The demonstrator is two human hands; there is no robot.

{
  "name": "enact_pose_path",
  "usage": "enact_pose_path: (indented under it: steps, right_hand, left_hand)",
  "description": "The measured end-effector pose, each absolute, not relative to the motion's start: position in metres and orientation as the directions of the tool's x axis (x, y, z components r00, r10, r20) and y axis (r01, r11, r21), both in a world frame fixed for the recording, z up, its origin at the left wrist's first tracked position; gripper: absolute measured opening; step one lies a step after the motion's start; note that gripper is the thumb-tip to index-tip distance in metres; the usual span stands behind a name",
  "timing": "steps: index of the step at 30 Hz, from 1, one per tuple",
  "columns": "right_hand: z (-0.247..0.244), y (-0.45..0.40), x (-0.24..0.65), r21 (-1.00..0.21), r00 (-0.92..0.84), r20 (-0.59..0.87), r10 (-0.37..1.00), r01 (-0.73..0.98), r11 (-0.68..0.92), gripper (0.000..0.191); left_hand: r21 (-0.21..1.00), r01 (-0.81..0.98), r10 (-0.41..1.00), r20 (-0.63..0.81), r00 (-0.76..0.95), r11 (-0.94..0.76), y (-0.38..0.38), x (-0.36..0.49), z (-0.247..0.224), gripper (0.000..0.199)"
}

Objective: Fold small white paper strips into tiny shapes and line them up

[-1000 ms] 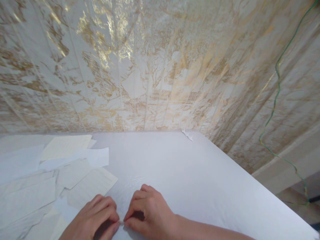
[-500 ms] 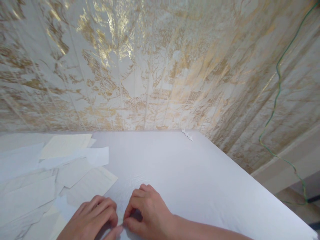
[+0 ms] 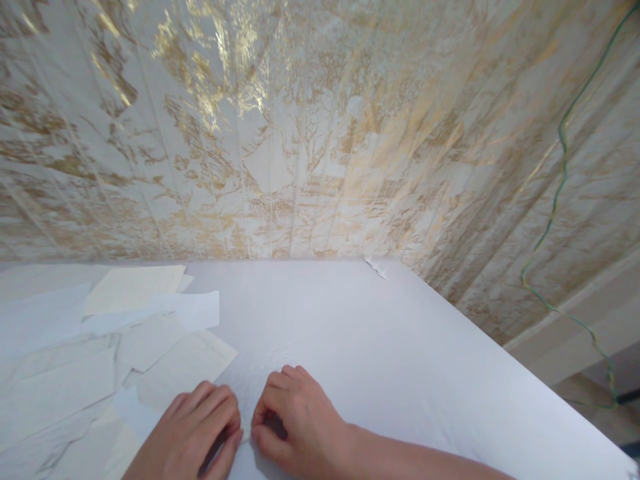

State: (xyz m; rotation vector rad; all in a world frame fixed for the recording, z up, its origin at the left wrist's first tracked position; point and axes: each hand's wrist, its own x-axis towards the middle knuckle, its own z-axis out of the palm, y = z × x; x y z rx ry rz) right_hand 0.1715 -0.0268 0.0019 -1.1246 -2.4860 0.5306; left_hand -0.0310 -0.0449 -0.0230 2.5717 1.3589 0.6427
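Near the front of the white table (image 3: 380,360), my left hand (image 3: 193,430) is closed, its thumb and fingertips pinched together. My right hand (image 3: 297,420) sits close beside it, fingers curled and thumb meeting the index finger. The fingertips of both face each other across a narrow gap. A tiny pale bit shows in that gap, too small and too white against the table to name. Left of my hands lies a spread of overlapping paper sheets (image 3: 160,343), white and cream, the nearest ones partly behind my left hand.
A small torn scrap of white paper (image 3: 376,268) lies at the table's far right corner. Behind stands a wall with gold-patterned covering (image 3: 270,147). A green and yellow wire (image 3: 555,200) hangs down at the right, beyond the table's slanting edge.
My left thumb has drawn in and up against the fingers, where before it reached toward my right hand. Both hands shift slightly, the fingertips now a little farther apart.
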Motion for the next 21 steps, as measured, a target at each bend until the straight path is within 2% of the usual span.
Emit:
enact_pose_path:
  steps: [8, 14, 18, 21]
  right_hand:
    - [0.005, -0.025, 0.175, -0.4, -0.683, 0.21, 0.699, 0.592, 0.699, 0.004]
    - [0.001, -0.024, 0.185, -0.166, -0.825, 0.314, 0.47, 0.439, 0.883, 0.002]
    - [0.001, -0.024, 0.19, -0.098, -0.883, 0.32, 0.343, 0.33, 0.939, 0.004]
    - [0.005, -0.024, 0.191, -0.076, -0.904, 0.291, 0.314, 0.306, 0.949, 0.005]
  left_hand:
    - [0.288, 0.75, 0.797, 0.322, 0.511, -0.596, -0.044, -0.029, -0.027, 0.011]
    - [0.302, 0.754, 0.807, 0.321, 0.496, -0.584, -0.045, -0.027, -0.028, 0.011]
    - [0.322, 0.783, 0.841, 0.302, 0.448, -0.532, -0.048, -0.021, -0.02, 0.015]
    - [0.352, 0.78, 0.853, 0.271, 0.445, -0.518, -0.047, -0.022, -0.017, 0.017]
